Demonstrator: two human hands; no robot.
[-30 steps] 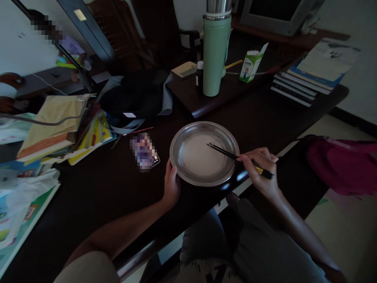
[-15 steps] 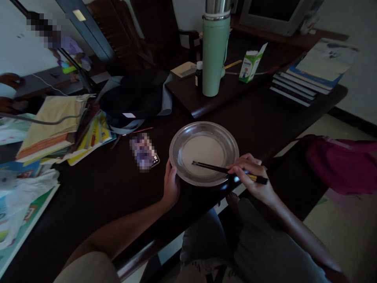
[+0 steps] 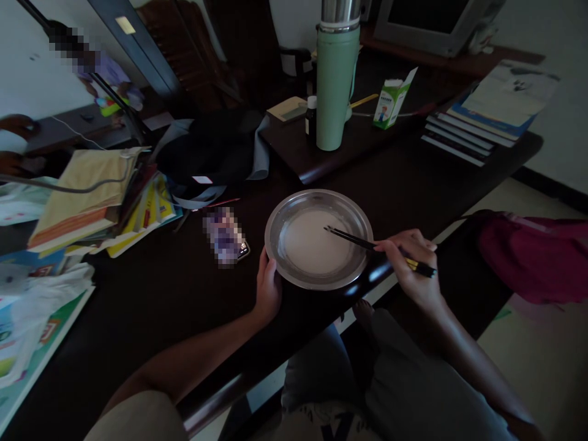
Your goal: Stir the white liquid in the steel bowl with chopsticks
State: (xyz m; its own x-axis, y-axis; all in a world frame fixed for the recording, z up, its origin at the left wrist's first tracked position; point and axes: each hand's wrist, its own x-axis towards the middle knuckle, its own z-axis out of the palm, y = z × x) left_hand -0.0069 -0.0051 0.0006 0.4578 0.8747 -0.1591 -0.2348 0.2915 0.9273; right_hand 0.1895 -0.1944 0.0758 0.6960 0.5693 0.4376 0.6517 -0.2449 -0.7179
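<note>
A round steel plate [image 3: 356, 214] holding a pale liquid batter [image 3: 312, 242] sits near the front edge of a dark wooden desk [image 3: 174, 288]. My left hand [image 3: 267, 286] grips the plate's near-left rim. My right hand [image 3: 413, 266] holds a pair of dark chopsticks [image 3: 353, 237] with yellow bands near the back end. Their tips rest in the batter right of the plate's middle.
A phone [image 3: 226, 237] lies left of the plate. Behind stand a green flask [image 3: 337, 86], a small dark bottle [image 3: 311, 116] and a carton [image 3: 392, 101]. Books [image 3: 487, 119] are stacked far right, books and papers [image 3: 92, 196] at left, a dark bag [image 3: 211, 150] between.
The chopstick tips swept from the plate's upper right to its lower left half a second ago, then back to the upper right. My left hand stayed on the rim.
</note>
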